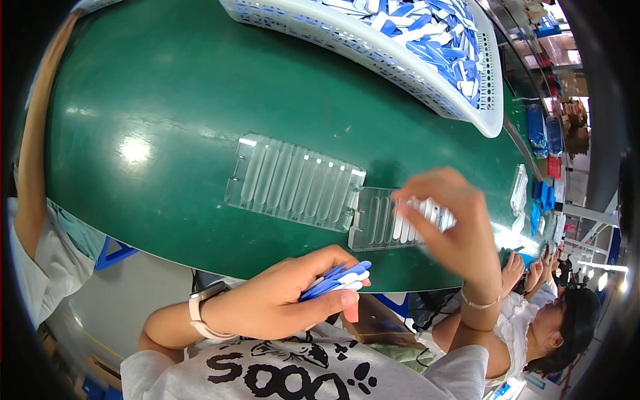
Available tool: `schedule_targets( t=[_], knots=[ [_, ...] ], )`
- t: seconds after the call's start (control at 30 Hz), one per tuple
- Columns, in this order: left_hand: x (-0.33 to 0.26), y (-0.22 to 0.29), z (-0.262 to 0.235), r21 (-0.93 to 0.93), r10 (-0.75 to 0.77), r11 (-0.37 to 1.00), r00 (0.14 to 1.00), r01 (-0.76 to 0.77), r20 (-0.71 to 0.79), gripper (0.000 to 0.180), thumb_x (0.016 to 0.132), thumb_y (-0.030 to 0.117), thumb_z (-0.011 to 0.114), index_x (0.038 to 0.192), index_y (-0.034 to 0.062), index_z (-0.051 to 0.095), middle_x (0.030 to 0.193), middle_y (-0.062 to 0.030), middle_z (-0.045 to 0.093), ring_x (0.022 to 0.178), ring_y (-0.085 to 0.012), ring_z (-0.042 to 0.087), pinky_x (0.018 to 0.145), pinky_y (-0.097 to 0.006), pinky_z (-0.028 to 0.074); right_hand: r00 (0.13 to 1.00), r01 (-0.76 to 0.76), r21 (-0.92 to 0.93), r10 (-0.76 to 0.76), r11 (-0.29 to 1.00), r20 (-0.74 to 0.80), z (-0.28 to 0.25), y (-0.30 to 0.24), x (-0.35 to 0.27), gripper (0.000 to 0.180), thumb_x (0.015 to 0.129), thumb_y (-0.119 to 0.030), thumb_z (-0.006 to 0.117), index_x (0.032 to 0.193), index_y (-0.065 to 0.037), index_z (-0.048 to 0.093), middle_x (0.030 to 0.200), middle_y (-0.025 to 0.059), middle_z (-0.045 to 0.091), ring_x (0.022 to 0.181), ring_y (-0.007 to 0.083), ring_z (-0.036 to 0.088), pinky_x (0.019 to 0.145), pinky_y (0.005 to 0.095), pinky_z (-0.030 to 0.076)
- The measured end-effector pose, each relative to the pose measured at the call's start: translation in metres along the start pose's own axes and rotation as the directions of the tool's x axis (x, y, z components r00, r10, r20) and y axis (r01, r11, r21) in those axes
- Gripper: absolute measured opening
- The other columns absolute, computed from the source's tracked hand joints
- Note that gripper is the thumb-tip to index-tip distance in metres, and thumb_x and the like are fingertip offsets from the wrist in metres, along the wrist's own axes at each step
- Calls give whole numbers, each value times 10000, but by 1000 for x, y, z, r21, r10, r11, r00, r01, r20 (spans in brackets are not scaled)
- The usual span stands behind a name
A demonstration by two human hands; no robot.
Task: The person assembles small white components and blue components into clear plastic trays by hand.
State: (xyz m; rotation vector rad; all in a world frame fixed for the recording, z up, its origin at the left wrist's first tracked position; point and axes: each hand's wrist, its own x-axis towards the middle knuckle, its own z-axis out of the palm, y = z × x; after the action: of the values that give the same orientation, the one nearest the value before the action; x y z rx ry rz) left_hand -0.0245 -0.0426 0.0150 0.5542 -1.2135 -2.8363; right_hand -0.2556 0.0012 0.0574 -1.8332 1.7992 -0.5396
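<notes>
My left hand was closed around a loose bundle of strips, thumb on the near side, fingers wrapped behind. Strips were slim, flat, round-ended, smooth; mixed bright blue and white, stacked unevenly and slightly fanned. Blue ones showed mostly along the top, white ones lower down near my thumb. Tips poked out past the grip to the right of that hand, ends not lined up.

My right hand was half curled, palm down, thumb and forefinger just a little apart; blurred, so I can't tell if it had anything pinched. It was over the right panel, covering part of it. Panel was clear, with long, narrow, round-ended slots. White strips sat side by side in slots under and just beside the fingertips; slots left of those were bare and see-through.

The left panel was beyond my left hand and left of my right hand, adjoining the other panel at the edge. Also clear and glossy, a row of parallel round-ended slots, small notches on the rim, green showing through. Both panels lay flat on the green tabletop.

Well beyond both hands, a white perforated basket held a messy heap of the same kind of blue and white strips.
</notes>
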Motion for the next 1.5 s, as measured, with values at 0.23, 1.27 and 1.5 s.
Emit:
schedule_targets(
  t=[0.23,1.27,1.5],
  knots=[
    [3,2,-1,-18,-57,998,998,57,-12,190,926,119,529,1072,4,491,829,-111,662,477,-42,426,444,-195,371,982,-157,77,148,985,117,-17,40,-12,203,728,-75,718,926,-71,671,907,44,609,877,221,549,795,342,403],
    [9,2,6,71,-58,996,998,58,1,212,943,146,516,1103,7,510,863,-62,655,534,-35,437,490,-186,377,980,-191,3,190,982,49,-1,30,-13,237,703,-147,760,910,-90,661,917,22,632,890,213,524,816,337,322],
    [8,1,7,61,-18,998,1000,19,-12,211,939,146,524,1101,11,513,863,-57,657,539,-32,445,490,-184,379,998,-57,100,57,993,0,3,14,-8,210,683,-125,779,848,-56,671,860,48,635,831,226,551,726,323,417]
  ],
)
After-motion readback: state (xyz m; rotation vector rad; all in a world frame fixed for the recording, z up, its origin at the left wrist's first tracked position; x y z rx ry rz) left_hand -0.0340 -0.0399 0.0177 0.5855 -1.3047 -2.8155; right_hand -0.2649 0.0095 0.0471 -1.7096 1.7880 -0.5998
